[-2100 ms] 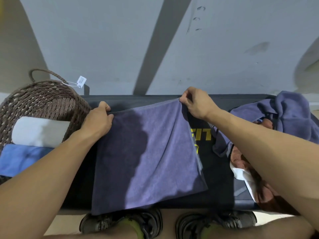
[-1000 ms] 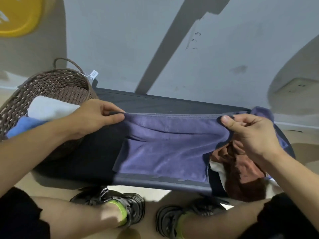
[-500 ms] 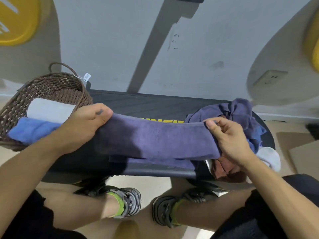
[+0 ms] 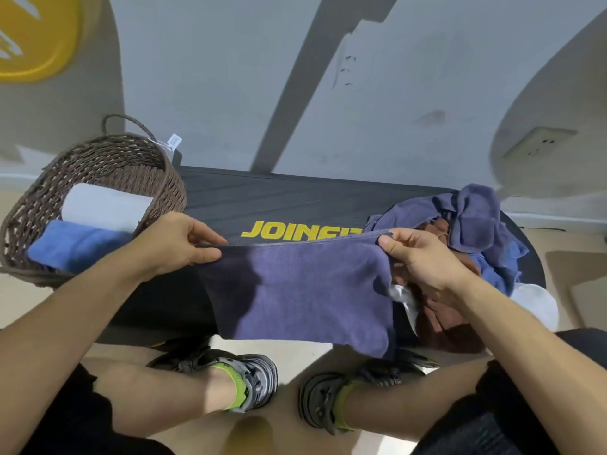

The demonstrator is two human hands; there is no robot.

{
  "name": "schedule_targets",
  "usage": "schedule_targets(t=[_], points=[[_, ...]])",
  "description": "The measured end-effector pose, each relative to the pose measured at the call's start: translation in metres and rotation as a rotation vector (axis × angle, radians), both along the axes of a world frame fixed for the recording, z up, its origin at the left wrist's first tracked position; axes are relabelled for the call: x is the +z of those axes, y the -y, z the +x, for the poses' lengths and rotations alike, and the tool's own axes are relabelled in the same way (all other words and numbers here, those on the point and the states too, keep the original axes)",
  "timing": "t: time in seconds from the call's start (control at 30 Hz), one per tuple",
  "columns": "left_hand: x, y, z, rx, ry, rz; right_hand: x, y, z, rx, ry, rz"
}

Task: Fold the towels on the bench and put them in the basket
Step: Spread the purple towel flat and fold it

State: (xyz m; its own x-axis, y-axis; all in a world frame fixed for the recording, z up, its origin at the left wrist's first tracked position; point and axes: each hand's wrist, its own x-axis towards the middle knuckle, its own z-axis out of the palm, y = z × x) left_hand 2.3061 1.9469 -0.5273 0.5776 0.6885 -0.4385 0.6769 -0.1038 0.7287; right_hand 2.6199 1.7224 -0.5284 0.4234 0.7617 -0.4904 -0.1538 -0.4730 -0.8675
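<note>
Starting at my far left, the basket (image 4: 98, 165) sits on the end of the counter (image 4: 279, 205) with a white rolled towel (image 4: 105, 208) and a folded blue towel (image 4: 78, 244) already inside, so I judge two pieces done. Just beside it, my left hand (image 4: 177, 244) has its grip pinched tight on the top corner of the purple towel (image 4: 305, 290), thumb on the near side and fingers behind. That towel stretches level between my hands, lifted off the counter, its lower edge hanging down past the front edge toward my shoes (image 4: 249, 382). It looks doubled over already, though I cannot tell how many layers. Behind it the yellow lettering (image 4: 299, 229) on the counter shows. My right hand (image 4: 423, 257) grips the opposite top corner the same way, pinching the cloth between thumb and fingers. Farther right lies the pile of unfolded towels (image 4: 476, 224): purple and blue ones on top, a reddish-brown one under my wrist, something white at the edge. By my reckoning the job is somewhere near midway, with this towel to finish and the whole heap left to fold.
</note>
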Motion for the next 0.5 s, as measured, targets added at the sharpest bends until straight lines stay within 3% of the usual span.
schedule_targets(t=[0.23,0.3,0.4,0.5], points=[[-0.012,-0.017,0.006,-0.246,-0.308,0.166,-0.021,-0.016,0.006,-0.003,0.416,-0.071],[-0.015,-0.017,0.007,-0.227,-0.331,-0.007,-0.024,-0.021,0.011,-0.045,0.45,-0.08],[-0.019,-0.016,0.007,-0.108,-0.218,-0.329,-0.027,-0.025,0.012,-0.129,0.403,-0.075],[-0.022,-0.019,0.005,-0.102,-0.228,-0.342,-0.028,-0.025,0.012,-0.132,0.354,-0.101]])
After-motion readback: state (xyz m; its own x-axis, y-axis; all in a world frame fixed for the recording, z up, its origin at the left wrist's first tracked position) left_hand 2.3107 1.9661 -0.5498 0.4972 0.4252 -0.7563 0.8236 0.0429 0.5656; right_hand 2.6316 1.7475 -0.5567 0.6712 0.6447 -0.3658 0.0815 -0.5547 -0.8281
